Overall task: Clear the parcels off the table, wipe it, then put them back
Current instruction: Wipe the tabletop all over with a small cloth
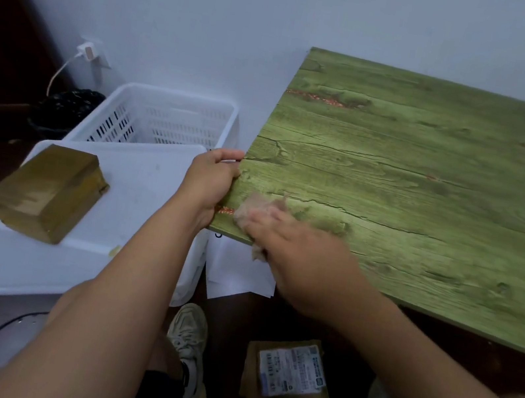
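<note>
Two parcels show, both off the green wood-grain square tabletop (429, 192), your landmark. Far left of it, a tan, tape-wrapped cardboard box (46, 192) lies on the flat lid of a white plastic crate (139, 178). It looks stiff and probably light, and the tape may be slick, so take it by its long sides. Behind that crate stands one white slotted plastic basket (170, 117).

At the tabletop's left edge, your left hand (210, 181) grips the board, fingers over the top and thumb underneath, steadying it. Just right of it, at the near-left corner, your right hand (300, 257) presses a crumpled pale cloth (259, 210) flat against the surface with fingers mostly straight. It is motion-blurred, so I cannot tell the finger positions precisely.

Below the tabletop's near edge, between your two shoes, a flat brown paper mailer with a white printed label (289, 373) lies on the floor. It should be thin and bendable, so pinch an edge.
</note>
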Demonstrator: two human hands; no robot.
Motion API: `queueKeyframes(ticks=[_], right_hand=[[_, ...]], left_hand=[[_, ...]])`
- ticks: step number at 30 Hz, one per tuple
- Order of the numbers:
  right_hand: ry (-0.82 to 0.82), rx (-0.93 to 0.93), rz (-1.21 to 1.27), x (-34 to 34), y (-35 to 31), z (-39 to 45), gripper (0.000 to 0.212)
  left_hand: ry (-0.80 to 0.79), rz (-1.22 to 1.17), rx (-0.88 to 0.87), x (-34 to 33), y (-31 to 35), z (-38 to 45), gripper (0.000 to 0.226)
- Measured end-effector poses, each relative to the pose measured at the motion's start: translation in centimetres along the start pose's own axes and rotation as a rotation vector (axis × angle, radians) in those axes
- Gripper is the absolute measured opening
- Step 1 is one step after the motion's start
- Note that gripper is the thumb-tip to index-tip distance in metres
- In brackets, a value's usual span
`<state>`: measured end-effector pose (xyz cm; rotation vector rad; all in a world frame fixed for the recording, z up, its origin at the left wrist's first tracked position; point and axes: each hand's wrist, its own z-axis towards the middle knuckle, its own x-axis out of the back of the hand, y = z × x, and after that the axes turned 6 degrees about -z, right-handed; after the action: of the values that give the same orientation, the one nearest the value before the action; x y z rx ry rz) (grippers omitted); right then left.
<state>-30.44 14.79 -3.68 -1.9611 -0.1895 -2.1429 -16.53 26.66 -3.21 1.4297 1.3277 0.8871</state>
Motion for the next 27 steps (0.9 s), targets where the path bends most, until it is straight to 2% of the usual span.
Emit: queueKeyframes(ticks=[2, 4, 6, 7, 11, 12, 13, 14, 16, 17, 20, 22, 24, 25, 27], right_hand=[[-0.022, 0.015, 0.054, 0.8, 0.5, 0.0, 0.055], [0.004, -0.134, 0.073, 1.7, 2.4, -0.1, 0.047], [-0.010, -0.277, -0.080, 1.9, 3.1, -0.3, 0.049], [-0.011, -0.288, -0.156, 1.8, 2.2, -0.4, 0.052], [0.033, -0.045, -0.164, 0.1, -2.1, -0.4, 0.054], [0.021, -0.038, -0.137, 0.4, -1.8, -0.2, 0.054], [0.006, -0.111, -0.138, 1.3, -1.3, 0.0, 0.054], [-0.077, -0.249, -0.137, 2.1, -0.7, 0.0, 0.052], [-0.139, -0.412, -0.259, 3.0, -1.0, -0.6, 0.049], [-0.191, -0.416, -0.312, 2.9, -2.0, -0.8, 0.048], [-0.116, -0.277, -0.263, 2.0, -5.0, -0.6, 0.051], [-0.056, -0.169, -0.241, 2.3, -4.2, 0.1, 0.052], [-0.195, -0.350, -0.190, 3.5, -2.6, 0.2, 0.048], [-0.239, -0.441, -0.253, 4.0, -2.4, 0.1, 0.049], [-0.316, -0.437, -0.370, 3.3, -3.7, -0.3, 0.057]], left_hand=[[-0.006, -0.002, -0.001, 0.1, 0.0, 0.1, 0.032], [-0.015, -0.007, 0.008, 0.2, 0.0, 0.0, 0.031], [-0.019, -0.010, 0.010, 0.2, 0.0, -0.1, 0.031], [-0.017, -0.008, 0.007, 0.2, -0.1, -0.1, 0.031], [0.008, 0.013, -0.019, 0.1, -0.1, 0.1, 0.033], [0.010, 0.015, -0.019, 0.0, -0.1, 0.2, 0.033], [0.007, 0.012, -0.013, 0.0, 0.0, 0.1, 0.033], [-0.001, 0.006, -0.002, 0.1, 0.0, 0.1, 0.033], [-0.016, -0.005, 0.012, 0.2, 0.1, 0.0, 0.032], [-0.017, -0.003, 0.010, 0.2, 0.0, -0.1, 0.033], [0.001, 0.015, -0.012, 0.1, 0.1, -0.1, 0.033], [0.008, 0.018, -0.016, 0.0, 0.2, -0.1, 0.034], [-0.002, 0.004, -0.003, -0.1, 0.2, -0.3, 0.033], [-0.011, -0.004, 0.003, 0.0, 0.2, -0.4, 0.032], [-0.024, -0.009, 0.002, 0.1, 0.1, -0.5, 0.031]])
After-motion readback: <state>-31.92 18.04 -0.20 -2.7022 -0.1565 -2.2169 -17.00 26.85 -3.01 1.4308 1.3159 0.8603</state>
